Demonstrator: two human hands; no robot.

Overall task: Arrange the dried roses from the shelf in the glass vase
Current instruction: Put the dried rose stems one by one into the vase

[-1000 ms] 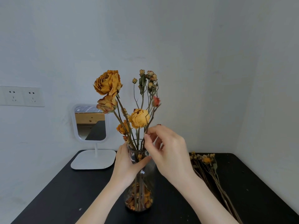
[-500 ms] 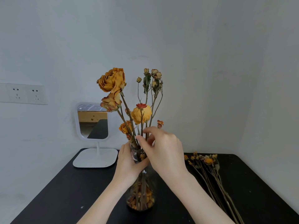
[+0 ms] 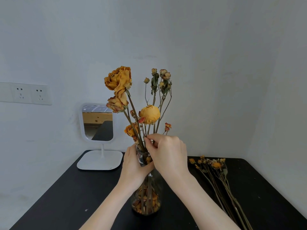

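View: head camera, looking at a desk corner set against pale walls.
Glass vase [image 3: 146,201]: upright on the black desk [image 3: 79,196], towards the front at mid-width. Its bulb holds loose dried petals. The neck is largely hidden by the hands.
Roses in vase [image 3: 150,114]: dried orange and yellow heads on thin stems, fanning up from the mouth. A large orange bloom sits upper left, a round yellow one at centre, and small buds upper right.
Left hand [image 3: 134,165]: wrapped round the vase neck from the left, thumb across the front of the glass, grasping it.
Right hand [image 3: 167,151]: just above the vase mouth, right of the stems. Thumb and forefinger pinch thin stems where they leave the mouth.
Loose roses [image 3: 216,165]: a bundle lying flat on the desk right of the vase, heads towards the back wall and stems running to the front right. It is well apart from both hands.
Mirror [image 3: 98,123]: white, on a stand, at the back left of the desk and apart from the vase.
Wall socket [image 3: 29,94]: white double plate on the left wall.
Edges: the desk's left edge runs diagonally forward from the mirror base. The right side lies close to the right wall.
Open room: bare desk left of the vase, and a strip between the vase and the loose roses.
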